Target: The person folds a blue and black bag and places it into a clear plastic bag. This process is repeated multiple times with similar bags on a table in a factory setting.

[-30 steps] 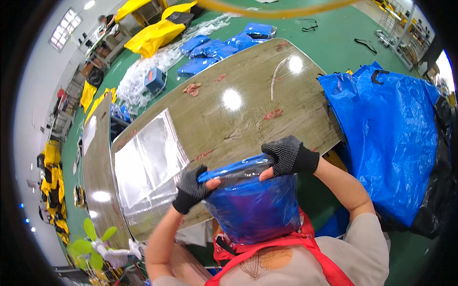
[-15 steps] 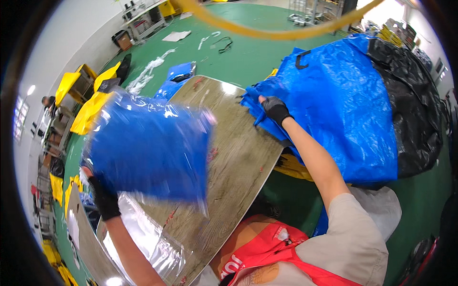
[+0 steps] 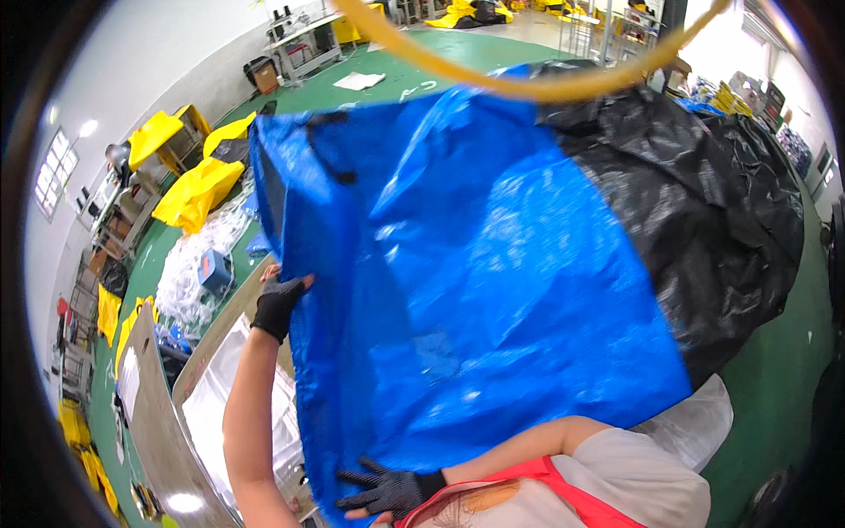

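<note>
A large blue plastic tarp sheet (image 3: 493, 273) spreads across the table in front of me, its glossy surface creased. A black sheet section (image 3: 669, 194) adjoins it on the right. My left hand (image 3: 279, 305), in a black fingerless glove, is closed on the tarp's left edge, about midway along it. Lower down, near my body, my right hand (image 3: 392, 488), in a dark dotted glove, lies on the tarp's near left corner with its fingers spread. Black strap pieces (image 3: 330, 145) show at the tarp's far left corner.
Clear plastic bags (image 3: 238, 396) lie on the wooden tabletop (image 3: 189, 378) to my left. Beyond are a white plastic heap (image 3: 202, 273), a small blue box (image 3: 214, 271) and yellow sheets (image 3: 198, 194). A blurred yellow band (image 3: 528, 84) crosses the top of the view.
The blue tarp has come leftward over the table. My left hand has let go of the clear-wrapped blue bundle and now grips the tarp's edge. My right hand has moved nearer my body.
</note>
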Tool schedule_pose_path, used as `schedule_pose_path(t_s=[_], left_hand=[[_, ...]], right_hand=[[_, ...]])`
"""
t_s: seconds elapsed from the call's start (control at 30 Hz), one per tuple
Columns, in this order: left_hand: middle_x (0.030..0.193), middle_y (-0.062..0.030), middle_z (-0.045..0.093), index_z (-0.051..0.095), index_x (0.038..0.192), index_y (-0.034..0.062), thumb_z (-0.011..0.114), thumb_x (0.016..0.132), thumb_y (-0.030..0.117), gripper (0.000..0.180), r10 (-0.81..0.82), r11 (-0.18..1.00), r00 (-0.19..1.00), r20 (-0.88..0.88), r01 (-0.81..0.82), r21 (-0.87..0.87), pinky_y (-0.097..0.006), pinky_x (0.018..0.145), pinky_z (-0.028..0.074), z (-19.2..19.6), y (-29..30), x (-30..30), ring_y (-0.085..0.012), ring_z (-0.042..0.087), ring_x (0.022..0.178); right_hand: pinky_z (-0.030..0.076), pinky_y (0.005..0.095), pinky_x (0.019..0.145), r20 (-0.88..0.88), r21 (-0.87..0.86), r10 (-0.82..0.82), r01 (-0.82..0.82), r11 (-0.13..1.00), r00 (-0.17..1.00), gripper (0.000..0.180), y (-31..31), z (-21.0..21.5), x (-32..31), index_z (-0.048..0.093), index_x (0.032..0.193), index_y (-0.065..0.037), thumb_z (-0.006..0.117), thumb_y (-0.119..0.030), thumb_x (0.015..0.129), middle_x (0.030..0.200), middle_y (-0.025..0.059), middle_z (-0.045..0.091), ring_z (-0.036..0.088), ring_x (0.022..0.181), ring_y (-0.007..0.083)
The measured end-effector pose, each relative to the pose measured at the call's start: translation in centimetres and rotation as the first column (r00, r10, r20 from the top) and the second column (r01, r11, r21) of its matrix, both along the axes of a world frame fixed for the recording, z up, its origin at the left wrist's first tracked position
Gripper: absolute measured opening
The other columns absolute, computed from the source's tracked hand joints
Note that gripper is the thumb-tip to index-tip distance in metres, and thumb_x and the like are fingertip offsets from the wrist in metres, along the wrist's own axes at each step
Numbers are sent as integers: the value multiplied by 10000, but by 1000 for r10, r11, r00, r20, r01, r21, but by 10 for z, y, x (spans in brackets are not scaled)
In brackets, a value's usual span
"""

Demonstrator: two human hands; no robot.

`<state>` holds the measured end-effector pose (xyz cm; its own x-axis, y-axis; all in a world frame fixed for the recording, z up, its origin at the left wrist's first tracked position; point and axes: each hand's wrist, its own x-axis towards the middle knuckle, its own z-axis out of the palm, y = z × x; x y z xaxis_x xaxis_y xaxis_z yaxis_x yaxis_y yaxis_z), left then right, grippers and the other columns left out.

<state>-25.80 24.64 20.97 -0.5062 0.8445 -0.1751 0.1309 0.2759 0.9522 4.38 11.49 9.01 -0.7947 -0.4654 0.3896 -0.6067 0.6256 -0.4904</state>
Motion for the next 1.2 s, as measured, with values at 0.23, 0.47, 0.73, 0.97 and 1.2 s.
schedule_pose_path(t_s=[0.23,0.47,0.73,0.97,1.2], left_hand=[[1116,-167,623,542,1202,-20,702,784,329,568,294,947,756,-585,-315,69,-388,906,444,-17,-272,-71,-299,592,1020],[1122,-203,618,514,1255,30,629,805,376,579,234,757,460,-856,-639,-136,-430,907,448,-92,-501,-116,-346,574,1084],[1458,-220,266,221,1441,58,606,801,472,854,81,681,155,-985,-730,-58,-446,1119,155,-184,-351,-66,-365,234,1358],[1446,-199,293,360,1389,130,529,780,630,806,-328,934,508,-796,48,-354,-593,1074,137,-151,-135,78,-463,222,1329],[1432,-189,323,347,1395,125,569,806,541,755,-249,931,349,-903,-171,-323,-568,1083,163,-150,-122,-18,-414,269,1326]], right_hand=[[366,478,991,-226,-74,-287,277,958,931,427,221,53,-105,589,1159,-154,654,-342,782,1271,133,518,479,1161,343],[159,681,1012,-330,756,-918,644,-118,219,440,489,4,-51,576,1228,-120,440,-361,887,1268,115,552,509,1179,327],[440,451,815,-563,130,-506,675,726,653,454,366,143,-225,605,994,-45,663,-412,735,942,171,600,569,913,340],[290,403,1065,57,582,-821,650,489,567,1044,485,93,-385,349,1393,-141,725,-619,544,1402,187,370,361,1284,341],[459,403,807,-392,367,-229,379,849,891,441,355,148,-203,667,972,-39,524,-444,871,915,182,648,606,835,335]])
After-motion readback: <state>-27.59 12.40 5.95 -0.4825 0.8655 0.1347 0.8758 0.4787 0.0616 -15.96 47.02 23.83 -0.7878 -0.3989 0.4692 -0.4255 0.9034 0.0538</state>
